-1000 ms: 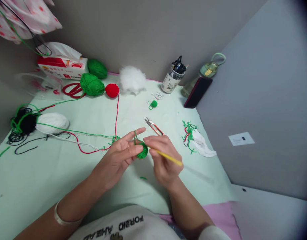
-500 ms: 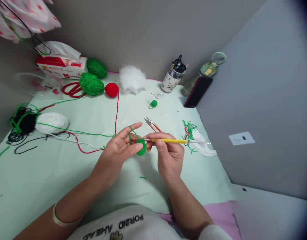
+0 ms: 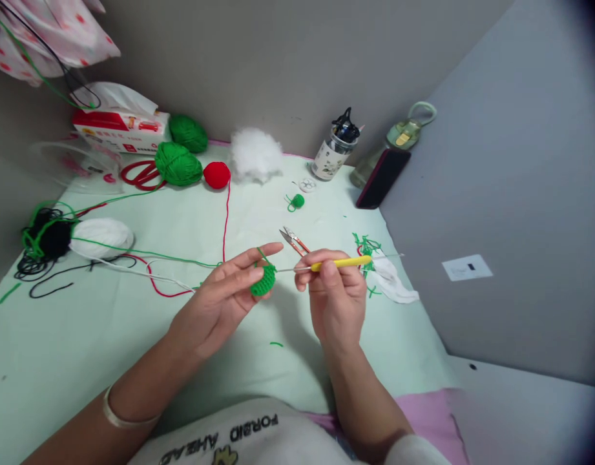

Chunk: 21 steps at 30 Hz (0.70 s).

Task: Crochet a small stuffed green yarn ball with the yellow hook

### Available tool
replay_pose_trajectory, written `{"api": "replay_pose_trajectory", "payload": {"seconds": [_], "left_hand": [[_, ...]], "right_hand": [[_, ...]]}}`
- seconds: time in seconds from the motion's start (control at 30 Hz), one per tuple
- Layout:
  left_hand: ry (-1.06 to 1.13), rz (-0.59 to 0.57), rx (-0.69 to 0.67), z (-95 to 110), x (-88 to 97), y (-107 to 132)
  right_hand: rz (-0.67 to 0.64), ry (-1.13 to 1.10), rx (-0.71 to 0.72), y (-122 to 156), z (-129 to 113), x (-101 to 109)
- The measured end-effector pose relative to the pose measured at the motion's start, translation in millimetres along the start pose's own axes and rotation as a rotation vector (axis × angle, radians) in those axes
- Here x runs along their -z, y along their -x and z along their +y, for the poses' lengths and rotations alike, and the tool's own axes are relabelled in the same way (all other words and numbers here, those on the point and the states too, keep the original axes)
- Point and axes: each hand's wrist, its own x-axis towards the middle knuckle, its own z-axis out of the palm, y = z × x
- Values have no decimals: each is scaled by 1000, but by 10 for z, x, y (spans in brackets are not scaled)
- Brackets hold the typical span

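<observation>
Between thumb and fingers, my left hand (image 3: pixel 224 290) pinches a small round green crochet piece (image 3: pixel 263 282). Green yarn loops over its raised index finger. My right hand (image 3: pixel 336 297) is closed around the yellow handle of a crochet hook (image 3: pixel 343 262), held like a pen. The hook's thin metal shaft points left, its tip at the upper right edge of the green piece. Just behind my right hand lie small thread snips (image 3: pixel 294 241) with orange handles, partly covered by the fingers.
Green yarn balls (image 3: pixel 178 163), a red ball (image 3: pixel 216 175), white stuffing (image 3: pixel 256 154) and a tissue pack (image 3: pixel 123 131) line the back. White yarn (image 3: pixel 102 237) lies left. A pen jar (image 3: pixel 329 158), phone (image 3: pixel 384 179) and bottle (image 3: pixel 406 134) stand back right, with yarn scraps (image 3: pixel 366 247) nearer.
My right hand has moved right with the hook, drawing more of its shaft out from the green piece. My left hand has turned the piece, shifting it slightly left, showing more of it.
</observation>
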Motion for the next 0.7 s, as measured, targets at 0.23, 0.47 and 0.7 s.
{"api": "replay_pose_trajectory", "payload": {"seconds": [0.23, 0.47, 0.7], "left_hand": [[-314, -81, -92, -37, 33, 33], [-414, 13, -124, -12, 80, 34], [-452, 59, -139, -16, 51, 33]], "right_hand": [[-63, 40, -72, 15, 65, 9], [-80, -57, -170, -39, 14, 40], [-120, 114, 2, 20, -52, 68]]}}
